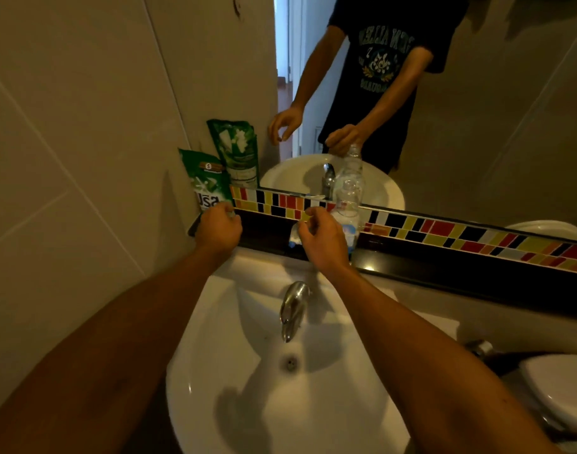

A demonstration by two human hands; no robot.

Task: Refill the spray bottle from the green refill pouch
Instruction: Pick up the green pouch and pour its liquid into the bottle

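On the dark ledge behind the basin: I saw the green refill pouch (205,185) standing upright in the left corner, leaning against the wall tiles, its reflection in the mirror (477,126) just behind it.
Left hand (219,229): it was at the pouch's lower edge, fingers curled and touching the bottom of the pack; I could not tell whether they had closed on it or only rested there.
Spray bottle (347,208): clear, without its top as far as I could see, it stood on the same ledge right of the pouch, against the strip of coloured mosaic tiles (444,231).
Right hand (323,239): just left of the bottle and partly in front of it, fingers bent loosely inward; something small and white (294,231) showed at the fingertips, but I could not tell what it was or whether it was held.
Sink (221,355): white, under both forearms, with the chrome tap (293,309) between them.
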